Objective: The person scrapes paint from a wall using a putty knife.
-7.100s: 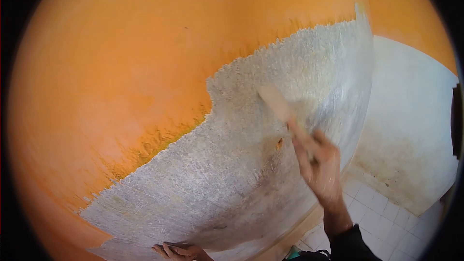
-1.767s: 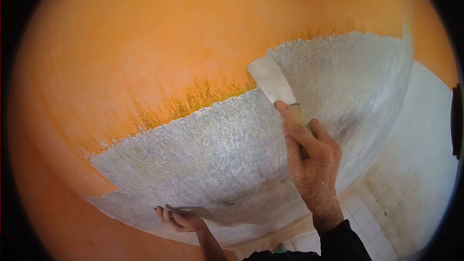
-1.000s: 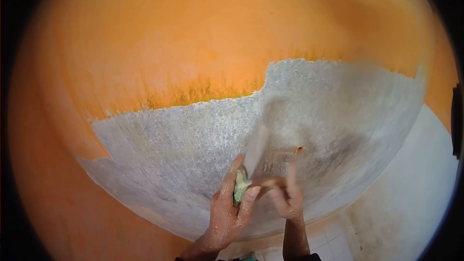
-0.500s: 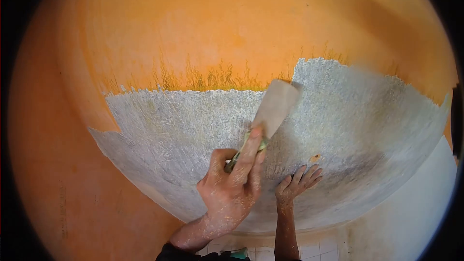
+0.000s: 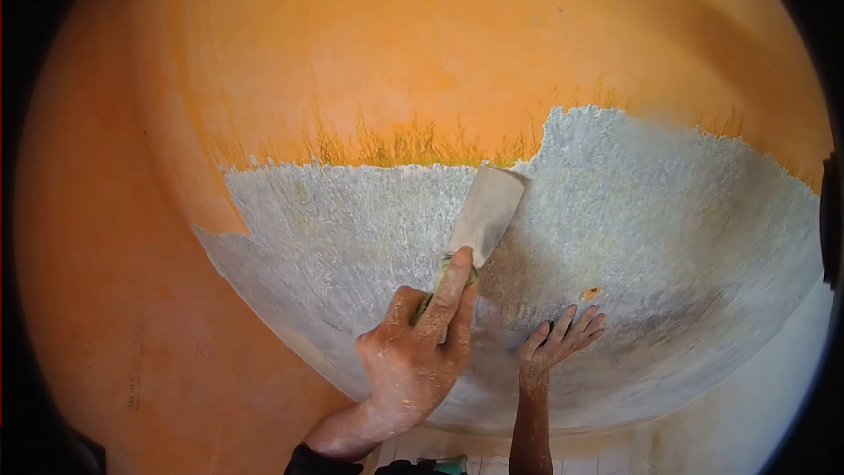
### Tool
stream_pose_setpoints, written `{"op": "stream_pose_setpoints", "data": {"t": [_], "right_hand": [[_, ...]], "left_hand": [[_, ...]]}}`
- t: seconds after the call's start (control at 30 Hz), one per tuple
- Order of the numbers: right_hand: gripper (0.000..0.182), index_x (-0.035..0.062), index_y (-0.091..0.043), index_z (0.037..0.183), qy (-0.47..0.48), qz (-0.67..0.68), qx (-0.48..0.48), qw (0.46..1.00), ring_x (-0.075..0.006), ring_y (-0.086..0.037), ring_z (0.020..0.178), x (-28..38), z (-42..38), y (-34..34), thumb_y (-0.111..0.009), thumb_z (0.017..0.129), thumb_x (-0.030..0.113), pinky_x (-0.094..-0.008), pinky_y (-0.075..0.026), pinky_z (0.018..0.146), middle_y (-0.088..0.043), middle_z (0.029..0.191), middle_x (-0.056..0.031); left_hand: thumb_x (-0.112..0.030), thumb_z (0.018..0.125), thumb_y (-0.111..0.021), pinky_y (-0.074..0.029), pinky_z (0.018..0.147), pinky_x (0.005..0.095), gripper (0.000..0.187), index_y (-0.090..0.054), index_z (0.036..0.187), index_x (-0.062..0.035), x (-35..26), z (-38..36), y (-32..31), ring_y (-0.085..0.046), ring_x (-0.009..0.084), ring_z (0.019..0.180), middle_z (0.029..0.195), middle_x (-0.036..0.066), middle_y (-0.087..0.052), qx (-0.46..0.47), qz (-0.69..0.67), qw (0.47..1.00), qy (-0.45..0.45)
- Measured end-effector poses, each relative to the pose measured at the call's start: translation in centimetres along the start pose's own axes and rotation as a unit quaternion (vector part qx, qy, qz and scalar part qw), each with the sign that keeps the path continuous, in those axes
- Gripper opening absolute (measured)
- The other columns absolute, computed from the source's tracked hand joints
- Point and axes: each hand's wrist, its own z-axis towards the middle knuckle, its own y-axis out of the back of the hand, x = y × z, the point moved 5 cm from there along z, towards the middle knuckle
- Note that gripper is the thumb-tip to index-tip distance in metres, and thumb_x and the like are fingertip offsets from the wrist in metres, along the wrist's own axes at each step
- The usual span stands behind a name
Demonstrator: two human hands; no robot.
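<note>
My left hand (image 5: 413,356), speckled with pale flecks, is closed round the handle of a scraper (image 5: 488,207), its index finger stretched along toward the blade. The wide metal blade points up and slightly right against the wall. Its front edge lies right at the border between orange paint (image 5: 440,62) and the rough grey, bared surface (image 5: 369,211) below. Lower and to the right, my right hand (image 5: 563,339) rests with spread fingers on the grey area, holding nothing. Just above its fingertips is a small orange-brown spot (image 5: 591,293).
Dark, wispy streaks (image 5: 409,141) run up the orange paint along the border. An orange wall (image 5: 105,299) stands at the left, a whitish surface (image 5: 774,369) at the lower right. Pale tiles (image 5: 488,464) and a green object (image 5: 451,464) show at the bottom.
The scraper's blade has come down and left relative to the wall, from overlapping the orange paint to the border. The wall appears shifted right in view. My right hand keeps its place below the spot.
</note>
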Motion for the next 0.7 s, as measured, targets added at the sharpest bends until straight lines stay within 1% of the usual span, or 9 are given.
{"op": "stream_pose_setpoints", "data": {"t": [0.1, 0.2, 0.3, 0.4, 0.5, 0.6, 0.7], "right_hand": [[0.051, 0.0095, -0.032, 0.150, 0.005, -0.005, 0.009, 1.000, -0.0474, -0.015, 0.145, 0.0, -0.2, 0.3, -0.031, 0.105, 0.032, -0.0663, -0.007, 0.113, -0.021, 0.158, -0.0231], [0.052, 0.0095, -0.031, 0.151, 0.011, -0.011, 0.021, 1.000, -0.0470, -0.013, 0.146, -0.4, -0.2, 0.3, -0.030, 0.105, 0.033, -0.0663, -0.006, 0.114, -0.020, 0.158, -0.0228], [0.053, 0.0096, -0.029, 0.152, 0.014, -0.016, 0.031, 0.999, -0.0471, -0.011, 0.146, -0.4, -0.2, 0.3, -0.030, 0.105, 0.035, -0.0664, -0.005, 0.113, -0.017, 0.158, -0.0227], [0.054, 0.0093, -0.027, 0.152, 0.015, -0.015, 0.045, 0.999, -0.0477, -0.009, 0.146, -0.2, -0.2, 0.3, -0.028, 0.105, 0.036, -0.0667, -0.004, 0.113, -0.016, 0.159, -0.0229], [0.055, 0.0089, -0.026, 0.153, 0.010, -0.013, 0.049, 0.999, -0.0483, -0.007, 0.146, 0.0, 0.0, 0.2, -0.027, 0.105, 0.037, -0.0667, -0.004, 0.113, -0.015, 0.159, -0.0228], [0.055, 0.0086, -0.025, 0.153, 0.011, -0.012, 0.063, 0.998, -0.0485, -0.007, 0.146, -0.1, -0.3, 0.9, -0.027, 0.105, 0.037, -0.0665, -0.003, 0.113, -0.014, 0.159, -0.0228], [0.055, 0.0087, -0.025, 0.153, 0.015, -0.009, 0.070, 0.997, -0.0483, -0.006, 0.146, -0.2, -0.1, 0.7, -0.028, 0.105, 0.037, -0.0664, -0.003, 0.113, -0.013, 0.159, -0.0233]], "left_hand": [[-0.015, 0.082, -0.077, -0.040, 0.038, 0.0310, 0.047, -0.066, 0.127, -0.0215, -1.5, 2.1, 0.1, -0.045, 0.0121, 0.041, 0.060, 0.001, -0.049, -0.021, -0.005, 1.000, -0.022], [-0.015, 0.082, -0.077, -0.041, 0.039, 0.0311, 0.046, -0.067, 0.126, -0.0208, -0.9, 1.8, 0.4, -0.047, 0.0128, 0.041, 0.059, 0.002, -0.049, 0.003, -0.027, 1.000, 0.005], [-0.014, 0.082, -0.077, -0.041, 0.040, 0.0314, 0.045, -0.067, 0.126, -0.0207, -1.6, 2.1, 0.4, -0.049, 0.0137, 0.042, 0.059, 0.002, -0.050, -0.003, -0.031, 0.999, 0.010], [-0.013, 0.082, -0.076, -0.042, 0.040, 0.0317, 0.045, -0.067, 0.126, -0.0197, -1.6, 2.9, 0.8, -0.050, 0.0141, 0.042, 0.059, 0.003, -0.051, 0.011, -0.036, 0.999, 0.010], [-0.013, 0.082, -0.076, -0.042, 0.041, 0.0319, 0.043, -0.068, 0.125, -0.0183, -0.9, 1.9, 0.4, -0.050, 0.0150, 0.043, 0.058, 0.004, -0.052, -0.005, -0.060, 0.998, 0.012], [-0.013, 0.083, -0.076, -0.042, 0.041, 0.0320, 0.042, -0.068, 0.124, -0.0173, -2.6, 3.4, 0.3, -0.050, 0.0158, 0.043, 0.058, 0.005, -0.053, -0.004, -0.024, 1.000, 0.005], [-0.013, 0.083, -0.075, -0.042, 0.042, 0.0321, 0.042, -0.068, 0.124, -0.0175, -1.2, 2.7, 0.9, -0.051, 0.0165, 0.043, 0.058, 0.005, -0.053, -0.003, -0.059, 0.998, 0.022]]}}
